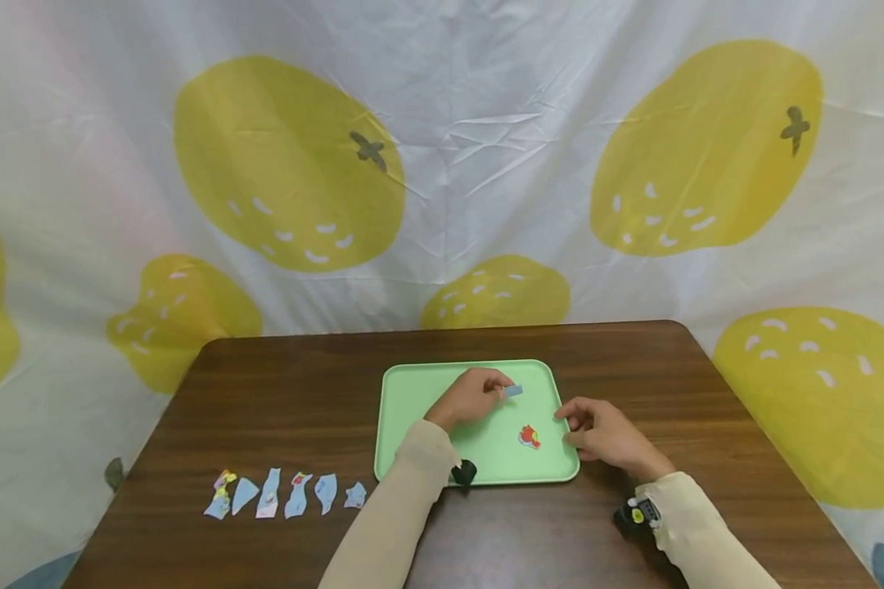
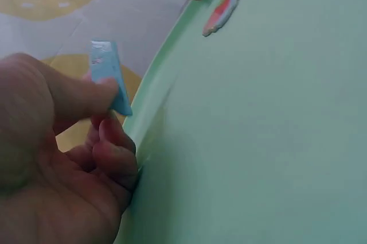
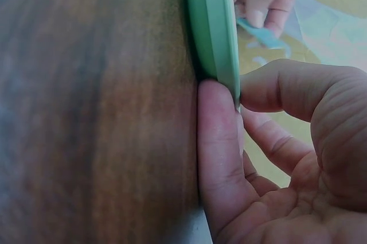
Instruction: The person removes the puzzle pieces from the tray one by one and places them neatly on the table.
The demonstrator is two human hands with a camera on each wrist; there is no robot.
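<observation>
A light green tray lies on the table. Over its middle, my left hand pinches a small light-blue puzzle piece between thumb and finger; the left wrist view shows this piece raised off the tray, partly covered by the thumb. My right hand is at the tray's right side. Its thumb and forefinger pinch the tray's rim in the right wrist view. On the tray, near the right hand, lies a red puzzle piece with pale edges.
Several light-blue puzzle pieces lie in a row on the brown table, left of the tray; a yellow-topped piece is at the row's left end and a small piece nearest the left forearm. Behind the table hangs a fruit-patterned curtain.
</observation>
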